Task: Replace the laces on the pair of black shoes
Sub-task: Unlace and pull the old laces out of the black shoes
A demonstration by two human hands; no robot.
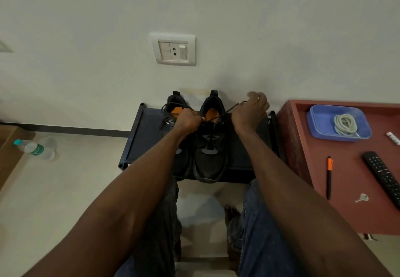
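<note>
The left hand (188, 119) is curling tight around one end of the black lace (232, 107), just left of the right black shoe (211, 144). The left black shoe (173, 123) is sitting under that hand. The right hand (252, 109) is pinching the other end, pulled up and right. Pulling both ends evenly should help it slide out.

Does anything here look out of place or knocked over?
Yes: a water bottle lies on its side on the floor at left, away from the work. A lone key sits loose on the red table. Nothing looks spilled.
</note>
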